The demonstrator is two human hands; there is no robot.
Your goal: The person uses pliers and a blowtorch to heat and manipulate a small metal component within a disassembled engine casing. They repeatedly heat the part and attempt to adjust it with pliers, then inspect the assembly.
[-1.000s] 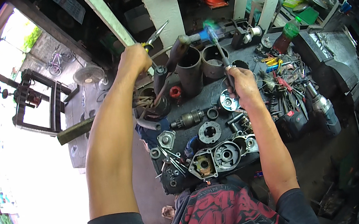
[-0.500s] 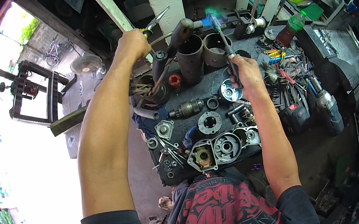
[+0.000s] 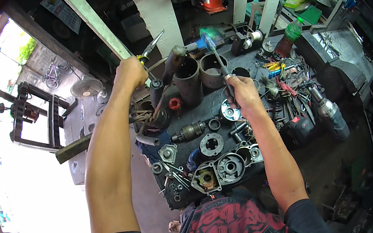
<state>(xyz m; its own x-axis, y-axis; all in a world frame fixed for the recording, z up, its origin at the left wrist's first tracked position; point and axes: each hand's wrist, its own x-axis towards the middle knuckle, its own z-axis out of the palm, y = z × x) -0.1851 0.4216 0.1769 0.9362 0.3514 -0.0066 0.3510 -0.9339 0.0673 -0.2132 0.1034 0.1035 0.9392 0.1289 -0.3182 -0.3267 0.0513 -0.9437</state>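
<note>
My left hand [image 3: 131, 73] is closed around yellow-handled long-nose pliers [image 3: 153, 46], their jaws pointing up and to the right. In my right hand [image 3: 243, 93] is the dark handle of a long-shafted tool that looks like a soldering iron [image 3: 217, 58]. Its head sits in a blue flame [image 3: 195, 45], which turns green beyond it. The flame comes from the nozzle of a dark burner pipe [image 3: 173, 64] standing among metal cylinders. Below my right hand lies a round silver part [image 3: 230, 110].
An armature [image 3: 189, 131], a ring-shaped part [image 3: 211, 144] and an open metal housing [image 3: 230, 167] lie on the dark bench. Several hand tools [image 3: 282, 84] and a cordless power tool [image 3: 328, 108] crowd the right side. A fan [image 3: 87, 87] stands at the left, a bottle [image 3: 289, 39] at the back right.
The whole view has shifted, so the bench and both hands appear lower and further left. Both grips look the same, and the soldering iron's head is still in the flame.
</note>
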